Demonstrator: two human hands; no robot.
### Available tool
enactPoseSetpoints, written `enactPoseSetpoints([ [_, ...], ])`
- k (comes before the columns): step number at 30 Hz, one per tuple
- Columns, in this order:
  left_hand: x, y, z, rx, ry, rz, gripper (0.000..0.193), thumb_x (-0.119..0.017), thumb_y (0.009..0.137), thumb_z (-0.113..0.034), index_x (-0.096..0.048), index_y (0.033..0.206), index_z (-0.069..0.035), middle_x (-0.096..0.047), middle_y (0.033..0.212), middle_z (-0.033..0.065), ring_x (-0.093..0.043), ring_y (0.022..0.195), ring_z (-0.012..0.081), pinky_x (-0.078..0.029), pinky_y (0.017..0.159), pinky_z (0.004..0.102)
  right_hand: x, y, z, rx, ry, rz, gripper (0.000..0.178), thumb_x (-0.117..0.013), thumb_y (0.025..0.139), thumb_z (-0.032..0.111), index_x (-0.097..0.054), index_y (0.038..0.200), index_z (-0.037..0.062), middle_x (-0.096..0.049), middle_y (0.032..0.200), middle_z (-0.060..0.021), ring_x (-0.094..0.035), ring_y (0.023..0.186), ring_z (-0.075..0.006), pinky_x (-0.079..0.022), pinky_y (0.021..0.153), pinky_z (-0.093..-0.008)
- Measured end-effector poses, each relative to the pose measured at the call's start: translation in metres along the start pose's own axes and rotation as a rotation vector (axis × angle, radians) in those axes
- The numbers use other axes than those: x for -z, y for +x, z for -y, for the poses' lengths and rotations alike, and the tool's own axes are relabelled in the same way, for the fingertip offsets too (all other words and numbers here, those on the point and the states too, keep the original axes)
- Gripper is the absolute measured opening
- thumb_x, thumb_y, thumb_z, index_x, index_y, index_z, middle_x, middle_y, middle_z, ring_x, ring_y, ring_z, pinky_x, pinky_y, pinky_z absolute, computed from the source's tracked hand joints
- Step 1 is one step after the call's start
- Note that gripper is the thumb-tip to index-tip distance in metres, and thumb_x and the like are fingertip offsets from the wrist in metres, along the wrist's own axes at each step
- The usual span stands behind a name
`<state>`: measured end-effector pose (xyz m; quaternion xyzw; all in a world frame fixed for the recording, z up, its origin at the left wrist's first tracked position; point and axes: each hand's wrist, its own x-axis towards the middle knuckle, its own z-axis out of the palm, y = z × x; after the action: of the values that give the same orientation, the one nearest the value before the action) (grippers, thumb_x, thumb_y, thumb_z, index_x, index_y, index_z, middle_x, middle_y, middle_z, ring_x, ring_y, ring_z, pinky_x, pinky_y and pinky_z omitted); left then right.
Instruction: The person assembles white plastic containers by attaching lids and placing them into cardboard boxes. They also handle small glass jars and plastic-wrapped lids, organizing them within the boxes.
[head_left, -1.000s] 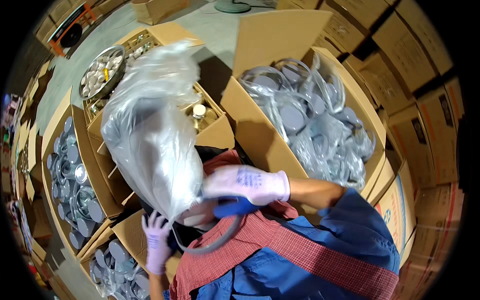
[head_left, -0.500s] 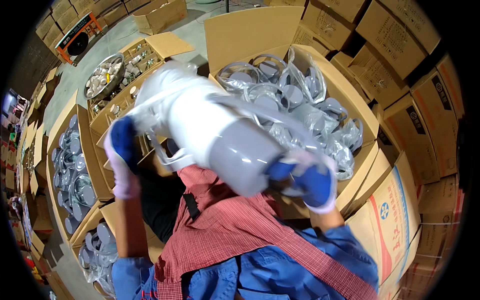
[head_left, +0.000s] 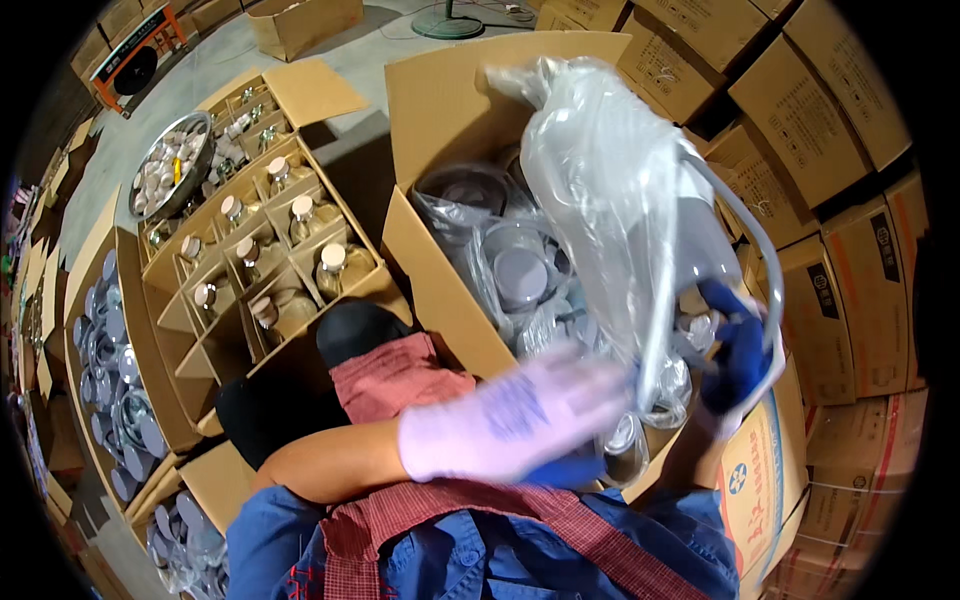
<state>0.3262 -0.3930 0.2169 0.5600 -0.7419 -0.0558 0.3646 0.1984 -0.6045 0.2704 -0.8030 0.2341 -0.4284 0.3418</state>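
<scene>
A large grey thermos jug [head_left: 703, 240] with a curved handle leans over the carton on my right, its upper part wrapped in a clear plastic bag [head_left: 600, 160]. My right hand [head_left: 738, 350], in a lilac glove with a blue palm, is closed on the jug's lower end, partly behind the handle. Across my body reaches my left hand [head_left: 510, 415], gloved alike, its blurred fingers stretched toward the bag's lower folds. Whether they touch the plastic cannot be told. Beneath the jug, the open carton [head_left: 425, 265] holds several bagged grey jugs with round lids [head_left: 520, 278].
On the left, a divided carton [head_left: 365, 285] holds glass bottles with pale caps [head_left: 332, 258]. A metal bowl [head_left: 205, 165] of small white caps rests on its far end. Farther left stands a carton of grey parts [head_left: 120, 380]. Stacked closed cartons [head_left: 825, 120] line the right side.
The jug has swung from in front of my chest to the right, over the carton, its bagged end pointing away. My left hand has left the bagged end and crossed to the right.
</scene>
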Motion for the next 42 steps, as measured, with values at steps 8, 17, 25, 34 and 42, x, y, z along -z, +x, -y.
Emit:
enactPoseSetpoints([
  [8, -0.019, -0.139, 0.122, 0.755, 0.149, -0.321, 0.043, -0.070, 0.084, -0.014, -0.059, 0.124, -0.002, -0.061, 0.125, 0.0180, -0.057, 0.116, 0.0359, -0.044, 0.099, 0.0440, -0.023, 0.255, -0.150, -0.427, 0.316, 0.344, 0.030, -0.057, 0.098, 0.029, -0.068, 0.092, 0.0013, -0.068, 0.085, -0.0055, -0.062, 0.080, -0.0136, -0.049, 0.083, -0.0291],
  [17, -0.021, -0.128, 0.133, 0.801, 0.160, -0.010, 0.039, -0.061, 0.088, -0.023, -0.063, 0.122, -0.004, -0.062, 0.125, 0.0165, -0.057, 0.117, 0.0327, -0.039, 0.105, 0.0450, -0.256, 0.249, -0.229, 0.524, -0.274, 0.682, 0.039, -0.055, 0.097, 0.020, -0.056, 0.131, 0.0005, -0.051, 0.141, -0.0163, -0.055, 0.124, -0.0261, -0.047, 0.102, -0.0356],
  [25, -0.031, -0.138, 0.116, 0.720, 0.281, -0.128, 0.035, -0.068, 0.084, -0.022, -0.066, 0.114, -0.004, -0.065, 0.116, 0.0161, -0.061, 0.106, 0.0337, -0.044, 0.098, 0.0438, -0.239, 0.171, -0.181, 0.708, -0.488, 0.710, 0.030, -0.060, 0.089, 0.025, -0.068, 0.113, 0.0088, -0.068, 0.110, -0.0191, -0.062, 0.107, -0.0382, -0.047, 0.093, -0.0466],
  [34, -0.048, -0.145, 0.137, 0.850, -0.268, -0.769, 0.036, -0.066, 0.094, -0.013, -0.059, 0.128, -0.002, -0.064, 0.126, 0.0112, -0.061, 0.117, 0.0215, -0.046, 0.100, 0.0332, 0.064, 0.173, 0.125, 0.576, -0.495, 0.483, 0.030, -0.058, 0.094, 0.025, -0.069, 0.112, 0.0036, -0.069, 0.108, -0.0065, -0.065, 0.096, -0.0148, -0.048, 0.084, -0.0285],
  [42, 0.147, -0.238, 0.122, 0.509, -0.865, -1.252, 0.053, -0.044, 0.103, -0.046, -0.052, 0.137, -0.006, -0.059, 0.130, 0.0088, -0.056, 0.116, 0.0192, -0.042, 0.099, 0.0362, 0.007, -0.046, 0.108, 1.493, 0.106, 0.732, 0.029, -0.067, 0.074, 0.022, -0.068, 0.102, 0.0149, -0.066, 0.111, -0.0058, -0.067, 0.095, -0.0189, -0.050, 0.090, -0.0372],
])
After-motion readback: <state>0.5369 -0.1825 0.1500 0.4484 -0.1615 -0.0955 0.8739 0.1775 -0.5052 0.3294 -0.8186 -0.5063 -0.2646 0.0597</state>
